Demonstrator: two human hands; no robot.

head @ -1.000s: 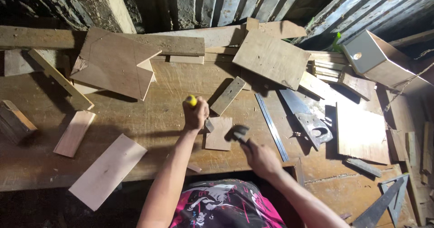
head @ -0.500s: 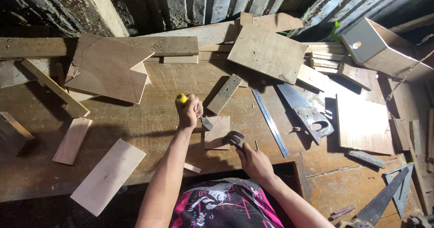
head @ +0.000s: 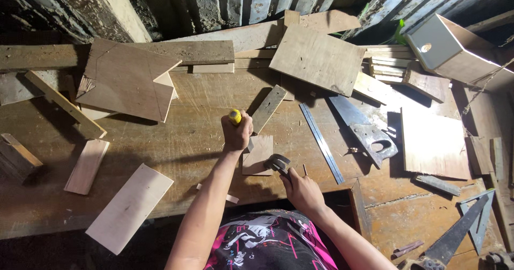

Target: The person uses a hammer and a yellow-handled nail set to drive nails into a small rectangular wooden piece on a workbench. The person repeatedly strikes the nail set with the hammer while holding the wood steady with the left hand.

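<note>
Up at the far right of the wooden worktop sits an open grey-sided box, while the left hand is fisted round a yellow-capped tool handle set upright beside a small plywood piece, and the right hand grips a hammer over that piece's edge.

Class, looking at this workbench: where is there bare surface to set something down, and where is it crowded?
Bare bench lies left of the left hand, between the big plywood sheet and the pale board. Right of the steel ruler it is crowded: handsaw, square panel, offcuts.
</note>
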